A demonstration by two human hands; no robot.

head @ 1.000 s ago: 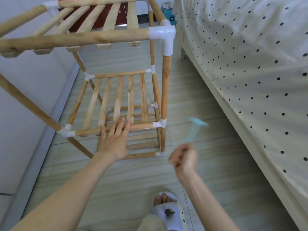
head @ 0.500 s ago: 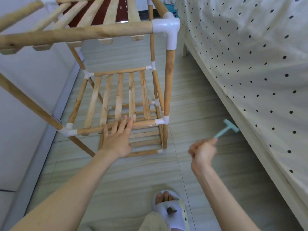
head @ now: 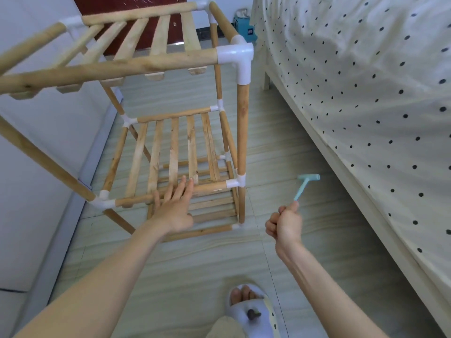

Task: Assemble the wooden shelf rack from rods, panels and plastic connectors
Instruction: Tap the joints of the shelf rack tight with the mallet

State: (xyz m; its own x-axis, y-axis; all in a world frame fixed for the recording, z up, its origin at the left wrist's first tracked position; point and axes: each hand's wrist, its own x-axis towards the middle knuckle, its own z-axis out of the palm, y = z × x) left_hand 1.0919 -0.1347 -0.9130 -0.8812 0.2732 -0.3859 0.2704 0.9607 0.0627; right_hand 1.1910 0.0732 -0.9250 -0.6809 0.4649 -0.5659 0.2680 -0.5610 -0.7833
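Note:
The wooden shelf rack (head: 241, 132) stands upright on the floor, built of rods, slatted panels and white plastic connectors (head: 235, 60). My left hand (head: 174, 206) lies flat with straight fingers on the front rod of the middle shelf (head: 210, 187). My right hand (head: 284, 223) grips the handle of a small light-blue plastic hammer (head: 306, 185), held in the air to the right of the rack, head pointing up and away from the front right connector (head: 234, 182).
A bed with a dotted cream cover (head: 366, 93) runs along the right. A white wall (head: 36, 167) borders the left. My slippered foot (head: 249, 311) stands on the tiled floor below. A teal box (head: 245, 29) sits behind the rack.
My right hand swung the hammer out to the right, away from the rack's front right connector, and holds it lower right now. The left hand stayed on the middle shelf rod.

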